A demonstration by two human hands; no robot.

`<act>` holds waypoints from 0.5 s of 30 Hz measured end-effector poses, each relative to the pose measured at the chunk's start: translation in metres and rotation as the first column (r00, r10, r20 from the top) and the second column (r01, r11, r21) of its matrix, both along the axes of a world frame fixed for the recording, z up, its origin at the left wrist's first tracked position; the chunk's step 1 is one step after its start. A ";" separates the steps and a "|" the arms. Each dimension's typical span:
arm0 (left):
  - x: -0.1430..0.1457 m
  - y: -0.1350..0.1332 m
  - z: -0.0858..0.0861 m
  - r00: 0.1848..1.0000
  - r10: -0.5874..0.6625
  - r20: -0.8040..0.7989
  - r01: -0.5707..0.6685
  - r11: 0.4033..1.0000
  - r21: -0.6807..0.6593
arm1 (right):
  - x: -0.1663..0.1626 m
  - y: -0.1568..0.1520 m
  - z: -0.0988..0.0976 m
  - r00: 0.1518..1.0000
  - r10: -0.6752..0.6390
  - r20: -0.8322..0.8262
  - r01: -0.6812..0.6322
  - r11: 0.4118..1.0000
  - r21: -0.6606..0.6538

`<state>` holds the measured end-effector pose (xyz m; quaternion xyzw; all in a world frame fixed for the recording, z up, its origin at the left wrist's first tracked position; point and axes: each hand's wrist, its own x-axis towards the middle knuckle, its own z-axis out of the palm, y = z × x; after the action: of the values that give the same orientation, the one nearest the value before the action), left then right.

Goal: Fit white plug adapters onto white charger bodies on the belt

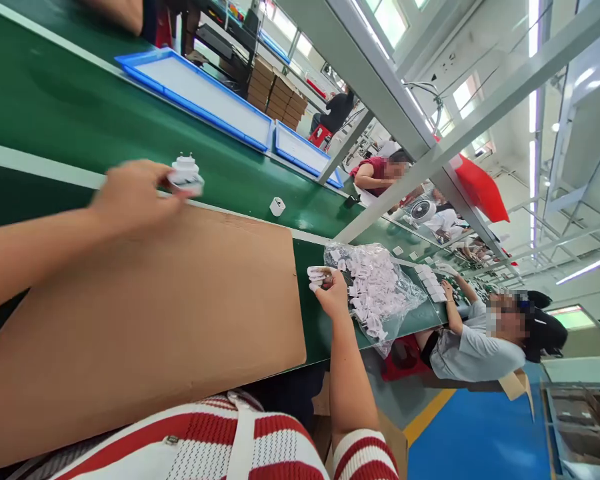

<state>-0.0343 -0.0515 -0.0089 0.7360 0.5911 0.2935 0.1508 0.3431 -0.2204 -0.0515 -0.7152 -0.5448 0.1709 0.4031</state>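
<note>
My left hand [135, 193], slightly blurred, reaches over the far edge of a brown cardboard sheet [195, 300]. Its fingers grip a white plug adapter [186, 175] with two pins pointing away from me. To the right, my right hand [333, 290] is closed on a small white plastic part [320, 275], partly covered by the fingers; its exact kind cannot be told. Right beside that hand lies a clear plastic bag [380, 287] full of white plastic parts. A single white cube-shaped part [277, 207] sits on the green table beyond the cardboard.
Blue-rimmed trays [200, 97] line the far side of the green table [240, 180]. A grey metal post [355, 227] slants up past the bag. On the right, a co-worker [475, 340] handles white boxes [430, 283]. Other people sit farther back.
</note>
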 end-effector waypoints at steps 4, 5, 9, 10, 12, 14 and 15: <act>0.042 -0.047 -0.028 0.893 -0.437 0.111 0.439 0.898 0.002 | -0.022 0.004 0.001 0.982 0.099 -0.158 -0.103 0.995 -0.014; 0.048 -0.054 -0.037 0.862 -0.496 0.102 0.498 0.867 0.013 | -0.027 0.004 0.003 0.973 0.097 -0.209 -0.102 0.995 -0.016; 0.061 -0.067 -0.063 0.819 -0.562 0.114 0.567 0.823 -0.017 | -0.047 -0.001 0.013 0.951 0.136 -0.277 -0.139 0.990 0.007; 0.062 -0.067 -0.067 0.816 -0.562 0.133 0.568 0.823 -0.009 | -0.052 -0.002 0.015 0.946 0.157 -0.285 -0.159 0.987 0.014; 0.063 -0.066 -0.073 0.807 -0.564 0.176 0.571 0.821 0.012 | -0.063 -0.003 0.019 0.925 0.175 -0.338 -0.188 0.982 -0.006; 0.064 -0.066 -0.075 0.794 -0.568 0.217 0.579 0.815 0.015 | -0.074 -0.001 0.022 0.890 0.175 -0.421 -0.220 0.974 -0.059; 0.063 -0.065 -0.076 0.788 -0.570 0.232 0.584 0.812 0.012 | -0.079 0.001 0.023 0.874 0.174 -0.455 -0.237 0.968 -0.086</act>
<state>0.0291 -0.1168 -0.0849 0.8384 0.3257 0.2964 0.3211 0.2637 -0.2197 -0.0283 -0.6216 -0.4983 0.4085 0.4454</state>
